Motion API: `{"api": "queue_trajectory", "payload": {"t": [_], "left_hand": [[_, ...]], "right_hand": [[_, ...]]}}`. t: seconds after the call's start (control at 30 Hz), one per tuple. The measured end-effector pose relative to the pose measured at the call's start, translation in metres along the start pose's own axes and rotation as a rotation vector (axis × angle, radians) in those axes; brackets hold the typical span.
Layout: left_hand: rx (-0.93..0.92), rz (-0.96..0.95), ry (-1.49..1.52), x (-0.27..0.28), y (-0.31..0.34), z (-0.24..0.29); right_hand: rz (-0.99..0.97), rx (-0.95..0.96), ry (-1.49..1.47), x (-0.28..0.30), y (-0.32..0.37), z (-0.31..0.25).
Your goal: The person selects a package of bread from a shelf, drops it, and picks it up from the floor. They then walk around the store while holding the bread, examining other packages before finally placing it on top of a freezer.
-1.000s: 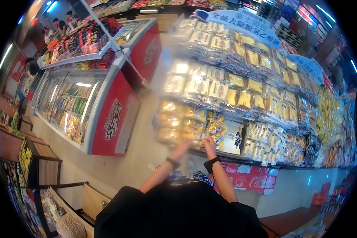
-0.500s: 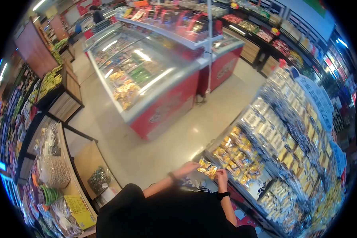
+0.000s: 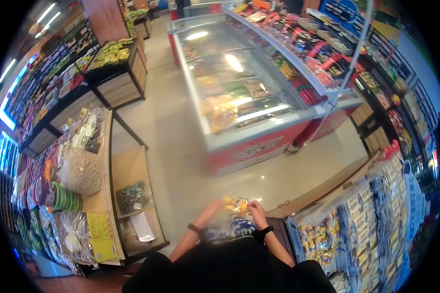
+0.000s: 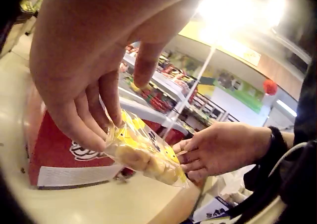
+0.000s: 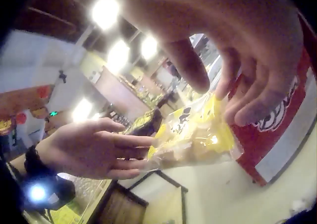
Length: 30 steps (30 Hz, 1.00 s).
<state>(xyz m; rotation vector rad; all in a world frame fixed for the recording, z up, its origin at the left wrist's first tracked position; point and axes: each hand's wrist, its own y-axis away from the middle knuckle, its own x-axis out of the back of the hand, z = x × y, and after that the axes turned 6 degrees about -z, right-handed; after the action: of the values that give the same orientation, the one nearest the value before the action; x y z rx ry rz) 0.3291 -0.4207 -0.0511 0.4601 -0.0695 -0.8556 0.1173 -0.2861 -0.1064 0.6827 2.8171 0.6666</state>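
A small clear packet with yellow print (image 4: 143, 152), several round pale-brown pieces inside, is held up between both hands. My left hand (image 4: 94, 75) has its fingertips on one end, and its thumb stands apart from the wrapper in the left wrist view. The right wrist view shows the fingers of that hand nearly straight beside the packet (image 5: 193, 140). My right hand (image 3: 256, 211) pinches the other end of the packet (image 3: 238, 205) in the head view. Both hands are in front of the body, above the floor.
A glass-topped freezer (image 3: 274, 141) with a red side stands ahead. At the right is a display of packaged snacks (image 3: 366, 229), with more yellow packets (image 3: 322, 239) at its near end. A wooden stand (image 3: 137, 166) with bagged goods is at the left, with floor (image 3: 173, 141) between.
The hands left the snack display, and the packet came into view between them half a second ago. The view has swung left, bringing the freezer ahead and the display to the far right.
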Motion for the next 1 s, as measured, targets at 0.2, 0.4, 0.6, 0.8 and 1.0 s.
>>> {"api": "queue_trajectory", "payload": {"t": [0.2, 0.4, 0.6, 0.8, 1.0], "left_hand": [[0.105, 0.241, 0.244, 0.062, 0.026, -0.007], [0.017, 0.399, 0.289, 0.130, 0.010, 0.016], [0.079, 0.441, 0.220, 0.213, -0.049, 0.065], [0.052, 0.425, 0.120, 0.281, -0.117, 0.116], [-0.086, 0.351, 0.228, 0.304, -0.181, 0.147]], "right_hand": [[-0.275, -0.028, 0.238, -0.071, -0.079, -0.024], [-0.407, -0.001, 0.324, -0.148, -0.163, -0.047], [-0.395, 0.048, 0.166, -0.220, -0.251, -0.095], [-0.386, 0.162, 0.173, -0.248, -0.334, -0.131], [-0.285, 0.023, 0.075, -0.238, -0.358, -0.182]]}}
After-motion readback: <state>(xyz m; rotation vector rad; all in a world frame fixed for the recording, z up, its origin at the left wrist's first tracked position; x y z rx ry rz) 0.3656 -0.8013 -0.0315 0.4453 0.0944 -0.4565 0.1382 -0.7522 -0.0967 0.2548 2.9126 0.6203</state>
